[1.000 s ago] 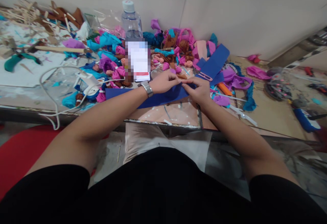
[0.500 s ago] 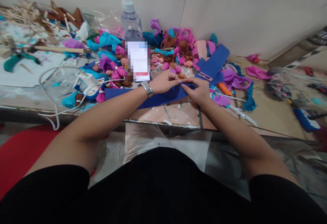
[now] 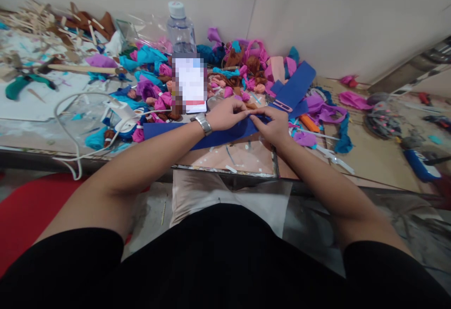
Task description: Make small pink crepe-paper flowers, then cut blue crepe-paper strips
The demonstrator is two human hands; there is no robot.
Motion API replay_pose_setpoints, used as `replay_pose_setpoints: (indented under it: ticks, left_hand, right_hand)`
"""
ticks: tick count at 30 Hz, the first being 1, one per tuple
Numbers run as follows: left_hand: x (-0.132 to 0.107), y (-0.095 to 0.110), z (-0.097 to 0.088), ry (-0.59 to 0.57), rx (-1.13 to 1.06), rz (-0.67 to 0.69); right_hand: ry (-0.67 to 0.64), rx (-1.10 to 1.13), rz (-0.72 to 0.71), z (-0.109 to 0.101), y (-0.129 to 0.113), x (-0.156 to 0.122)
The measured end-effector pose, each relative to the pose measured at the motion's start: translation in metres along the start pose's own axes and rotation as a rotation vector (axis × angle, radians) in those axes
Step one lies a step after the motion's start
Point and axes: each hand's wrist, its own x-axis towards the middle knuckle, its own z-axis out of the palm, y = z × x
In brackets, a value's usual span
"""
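A long dark blue paper strip [image 3: 225, 139] lies along the front of the table beneath both hands. My left hand [image 3: 225, 114], with a metal watch at the wrist, pinches the strip's upper edge between thumb and fingertips. Close against it, my right hand [image 3: 273, 123] pinches the same edge, so the fingertips of both hands nearly meet. The exact fold between the fingers is too small to make out. Just beyond the right hand are a pink-handled snipper [image 3: 282, 105] and another folded blue strip [image 3: 294, 83].
A phone [image 3: 190, 88] leans against a clear bottle [image 3: 181, 32] amid crumpled pink, teal and brown paper pieces. A white cable [image 3: 75, 135] hangs over the table edge at left. Green-handled pliers [image 3: 21, 83] lie farther left; scissors [image 3: 334, 158] and an orange cutter [image 3: 309, 123] lie right.
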Motion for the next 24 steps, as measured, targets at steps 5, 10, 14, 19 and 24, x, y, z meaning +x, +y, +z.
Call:
replay_pose_setpoints:
  ticks: [5, 10, 14, 19, 24]
  left_hand:
    - [-0.0032, 0.0011, 0.0032, 0.068, 0.106, 0.086]
    - [-0.0047, 0.0020, 0.0063, 0.095, 0.153, 0.101]
    - [-0.0050, 0.0024, 0.0066, 0.096, 0.154, 0.094]
    - [-0.0065, 0.0056, 0.0073, 0.112, 0.148, 0.102]
    - [-0.0085, 0.0086, 0.0089, 0.124, 0.162, 0.106]
  right_hand:
    - [0.015, -0.011, -0.005, 0.0015, 0.0007, -0.0003]
    - [0.025, -0.001, -0.004, 0.0022, -0.0002, -0.0005]
    - [0.028, 0.022, -0.028, 0.0018, -0.0016, 0.0002]
    - [0.011, 0.028, -0.008, 0.0024, -0.0014, 0.0002]
    - [0.009, 0.072, 0.090, 0.0055, 0.0007, -0.0008]
